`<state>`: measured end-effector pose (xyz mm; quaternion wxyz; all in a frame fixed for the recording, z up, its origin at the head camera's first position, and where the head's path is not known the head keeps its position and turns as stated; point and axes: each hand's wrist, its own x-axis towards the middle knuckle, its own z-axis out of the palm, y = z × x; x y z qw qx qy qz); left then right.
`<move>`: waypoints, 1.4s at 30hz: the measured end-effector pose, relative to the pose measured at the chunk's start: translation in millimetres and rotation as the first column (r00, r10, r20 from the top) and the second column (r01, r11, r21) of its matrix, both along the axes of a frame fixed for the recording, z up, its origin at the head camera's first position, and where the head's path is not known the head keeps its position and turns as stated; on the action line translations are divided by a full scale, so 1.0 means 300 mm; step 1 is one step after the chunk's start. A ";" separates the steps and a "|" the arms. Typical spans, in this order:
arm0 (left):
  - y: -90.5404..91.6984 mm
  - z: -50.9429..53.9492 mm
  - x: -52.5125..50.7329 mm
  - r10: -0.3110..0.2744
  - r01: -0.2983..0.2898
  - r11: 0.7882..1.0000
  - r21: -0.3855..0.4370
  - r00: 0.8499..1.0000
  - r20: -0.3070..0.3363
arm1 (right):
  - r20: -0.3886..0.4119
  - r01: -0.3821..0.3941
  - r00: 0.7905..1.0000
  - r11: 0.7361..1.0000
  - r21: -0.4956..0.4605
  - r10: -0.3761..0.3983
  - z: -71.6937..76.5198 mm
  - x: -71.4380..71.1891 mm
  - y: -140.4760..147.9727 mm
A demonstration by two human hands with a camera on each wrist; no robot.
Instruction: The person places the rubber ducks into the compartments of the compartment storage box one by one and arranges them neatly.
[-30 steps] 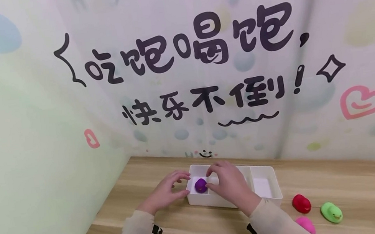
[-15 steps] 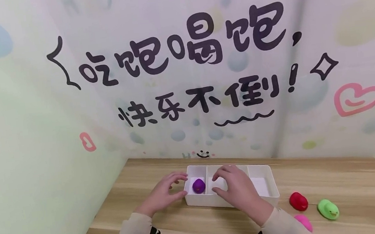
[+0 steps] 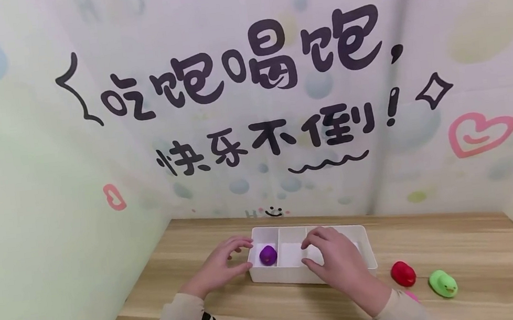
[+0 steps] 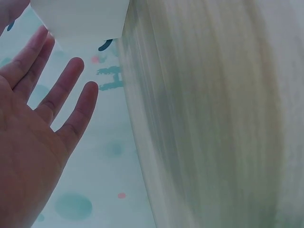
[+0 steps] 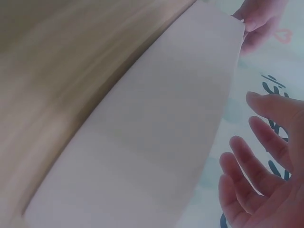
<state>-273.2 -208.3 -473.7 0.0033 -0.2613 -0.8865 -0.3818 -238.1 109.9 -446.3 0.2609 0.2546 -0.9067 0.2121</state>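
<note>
A white divided box (image 3: 288, 274) stands on the wooden table. In its left compartment lies a small purple toy duck (image 3: 268, 255). At the box's left end, my left hand (image 3: 216, 266) touches the wall with its fingertips; the left wrist view shows its fingers spread and fairly straight beside the box end (image 4: 80, 19). Above the middle compartments hovers my right hand (image 3: 336, 259), holding nothing. In the right wrist view this right hand (image 5: 270, 175) has loosely bent, separated fingers, apart from the box's front wall (image 5: 142, 118).
To the right of the box lie a red toy duck (image 3: 403, 273) and a green toy duck (image 3: 443, 284). A pink toy (image 3: 412, 295) is mostly hidden behind the right sleeve (image 3: 404, 314). A printed wall (image 3: 222, 195) rises behind the table.
My right hand has moved right, away from the purple toy duck, which stays in the left compartment. The left hand keeps its place at the box end. The head view has shifted slightly.
</note>
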 end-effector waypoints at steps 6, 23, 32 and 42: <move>0.002 0.006 0.002 0.004 -0.004 1.000 0.005 1.000 0.016 | -0.035 0.012 0.999 1.000 0.015 -0.011 -0.008 0.009 0.037; 0.016 0.009 -0.003 -0.020 0.020 1.000 -0.001 1.000 -0.023 | -0.102 0.052 0.994 0.999 0.003 -0.051 -0.027 0.058 0.170; 0.012 0.008 -0.002 -0.023 0.023 1.000 0.005 1.000 -0.017 | -0.134 0.055 0.989 0.998 0.004 -0.054 -0.048 0.077 0.234; -0.003 -0.001 0.004 -0.006 0.006 1.000 0.006 1.000 -0.008 | -0.180 0.056 0.982 0.998 -0.029 -0.061 -0.041 0.096 0.289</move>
